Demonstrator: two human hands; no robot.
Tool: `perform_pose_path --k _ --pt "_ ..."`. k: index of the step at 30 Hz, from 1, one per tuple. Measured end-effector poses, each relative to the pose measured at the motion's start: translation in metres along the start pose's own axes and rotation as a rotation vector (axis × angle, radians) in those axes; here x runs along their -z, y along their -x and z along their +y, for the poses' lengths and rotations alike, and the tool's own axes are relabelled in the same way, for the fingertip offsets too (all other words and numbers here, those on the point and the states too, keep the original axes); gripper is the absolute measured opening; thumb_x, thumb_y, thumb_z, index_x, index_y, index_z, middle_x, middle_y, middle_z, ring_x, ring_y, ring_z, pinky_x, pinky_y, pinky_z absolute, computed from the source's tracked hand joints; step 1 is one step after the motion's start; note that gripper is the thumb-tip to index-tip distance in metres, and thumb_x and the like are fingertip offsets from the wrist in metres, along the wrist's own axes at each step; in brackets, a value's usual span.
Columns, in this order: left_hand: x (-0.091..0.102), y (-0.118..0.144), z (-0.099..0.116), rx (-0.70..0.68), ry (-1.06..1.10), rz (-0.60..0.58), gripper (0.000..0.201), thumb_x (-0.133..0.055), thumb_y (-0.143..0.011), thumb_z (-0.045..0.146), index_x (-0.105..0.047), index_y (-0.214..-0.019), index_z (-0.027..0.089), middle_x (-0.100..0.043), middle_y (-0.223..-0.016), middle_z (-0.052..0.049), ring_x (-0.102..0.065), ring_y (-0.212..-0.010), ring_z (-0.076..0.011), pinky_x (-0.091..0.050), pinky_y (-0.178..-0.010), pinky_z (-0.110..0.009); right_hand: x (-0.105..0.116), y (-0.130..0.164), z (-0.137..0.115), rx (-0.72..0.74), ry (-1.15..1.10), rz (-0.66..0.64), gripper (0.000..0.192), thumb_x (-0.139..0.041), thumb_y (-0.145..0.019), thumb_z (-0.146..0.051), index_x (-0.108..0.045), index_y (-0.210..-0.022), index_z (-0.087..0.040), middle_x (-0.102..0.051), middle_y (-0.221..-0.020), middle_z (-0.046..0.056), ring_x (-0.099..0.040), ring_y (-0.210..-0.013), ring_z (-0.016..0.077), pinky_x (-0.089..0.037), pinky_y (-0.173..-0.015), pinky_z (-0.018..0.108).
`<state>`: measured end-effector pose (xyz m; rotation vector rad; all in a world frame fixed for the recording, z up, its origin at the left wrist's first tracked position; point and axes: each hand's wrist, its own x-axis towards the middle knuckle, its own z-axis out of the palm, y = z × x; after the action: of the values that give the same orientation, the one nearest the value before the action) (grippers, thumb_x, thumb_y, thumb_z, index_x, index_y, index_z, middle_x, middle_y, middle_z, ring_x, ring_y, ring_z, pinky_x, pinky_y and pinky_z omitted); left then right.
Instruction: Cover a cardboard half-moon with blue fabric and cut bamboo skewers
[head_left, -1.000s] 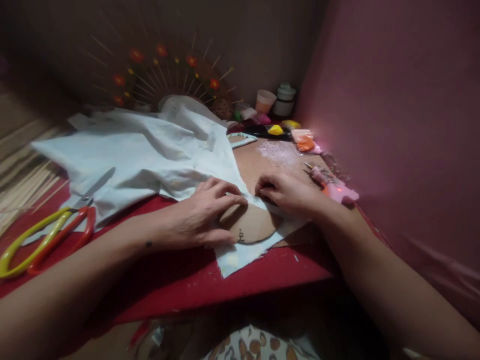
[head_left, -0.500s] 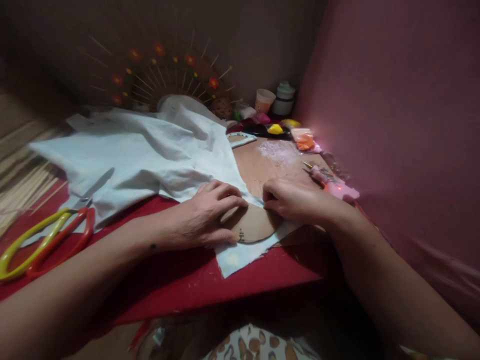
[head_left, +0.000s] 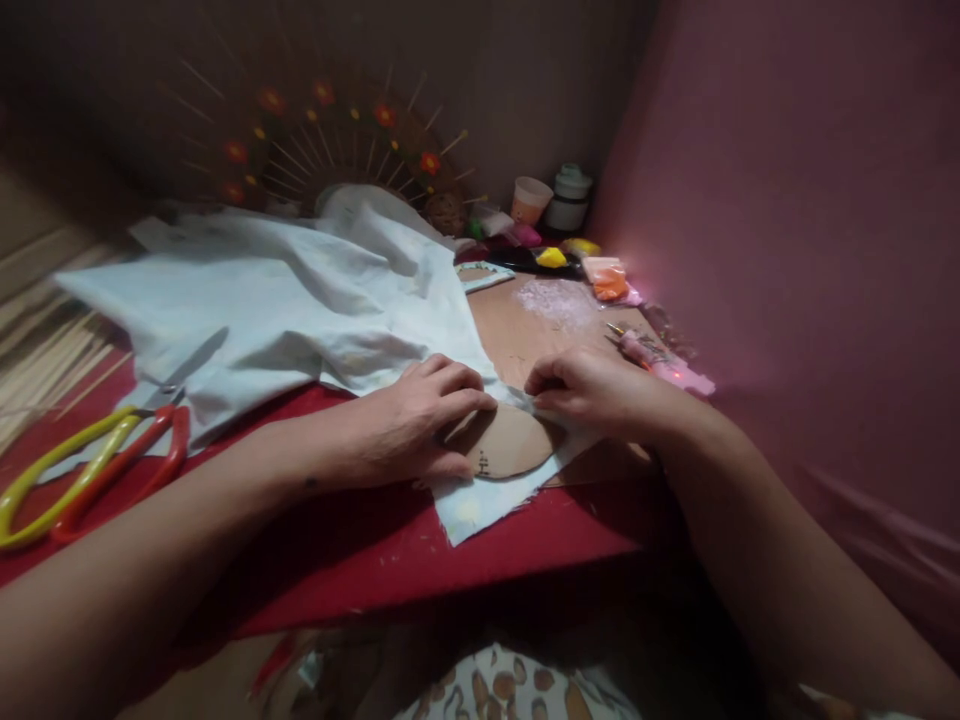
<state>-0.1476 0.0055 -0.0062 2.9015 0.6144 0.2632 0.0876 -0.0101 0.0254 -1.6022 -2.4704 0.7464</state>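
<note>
A rounded cardboard piece (head_left: 514, 441) with dark marks at its lower left lies on light blue cloth (head_left: 480, 512). My left hand (head_left: 431, 420) grips its left side, the index finger on the upper edge and the thumb near the marks. The other left fingers rest curled on the cloth. At the upper right of the cardboard, my right hand (head_left: 581, 392) is closed in a pinch on the cloth. Its fingertips partly hide the cloth's edge there. The cloth spreads under the cardboard and bunches up in folds toward the back left.
Scissors (head_left: 112, 465) with yellow and red handles lie at the left, blades on the cloth. A pink glue gun (head_left: 667, 365) sits right of a larger cardboard sheet (head_left: 502, 330). Behind are a cup (head_left: 530, 202), a jar (head_left: 570, 195), colourful packets and a flower-decorated stick fan (head_left: 322, 140).
Both hands stay at the cardboard and cloth. The right fingers have shifted slightly at the cloth's edge. The whole view has moved a little.
</note>
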Motion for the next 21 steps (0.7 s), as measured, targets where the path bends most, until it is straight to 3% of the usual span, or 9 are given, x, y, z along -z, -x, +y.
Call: perform_pose_path --k 6,11,16,21 --pt "0.002 -0.001 0.002 0.005 0.019 0.002 0.047 -0.069 -0.08 0.035 -0.054 -0.121 0.018 -0.053 -0.119 -0.012 -0.045 -0.107 -0.0263 -0.042 -0.092 -0.039 -0.002 0.007 -0.006 0.006 0.032 0.041 0.019 -0.051 -0.082 -0.016 -0.07 -0.08 -0.013 -0.069 -0.073 0.006 -0.056 -0.067 0.0137 -0.036 -0.06 0.024" --pt "0.004 -0.001 0.004 0.043 0.087 -0.002 0.044 -0.069 -0.079 0.033 -0.056 -0.118 0.018 -0.049 -0.122 -0.013 -0.046 -0.11 -0.0266 -0.043 -0.093 -0.039 -0.016 0.018 -0.01 0.057 0.099 0.159 0.021 -0.046 -0.087 -0.016 -0.067 -0.084 -0.015 -0.067 -0.084 0.006 -0.056 -0.073 0.0148 -0.037 -0.064 0.025" --pt "0.0 -0.002 -0.002 0.098 0.174 0.004 0.067 -0.068 -0.079 0.045 -0.04 -0.136 0.023 -0.044 -0.129 -0.014 -0.045 -0.115 -0.0278 -0.041 -0.098 -0.043 -0.037 0.03 -0.013 0.121 0.255 0.304 0.019 -0.046 -0.09 -0.014 -0.064 -0.084 -0.013 -0.063 -0.086 0.007 -0.055 -0.074 0.0156 -0.038 -0.065 0.027" --pt "0.0 -0.01 -0.005 0.091 0.067 0.007 0.082 -0.072 -0.073 0.05 -0.033 -0.142 0.028 -0.032 -0.144 -0.018 -0.031 -0.13 -0.038 -0.031 -0.103 -0.055 -0.053 0.036 -0.012 0.231 0.434 0.466 0.022 -0.045 -0.088 -0.008 -0.065 -0.079 -0.012 -0.06 -0.08 0.008 -0.049 -0.066 0.0157 -0.035 -0.059 0.029"
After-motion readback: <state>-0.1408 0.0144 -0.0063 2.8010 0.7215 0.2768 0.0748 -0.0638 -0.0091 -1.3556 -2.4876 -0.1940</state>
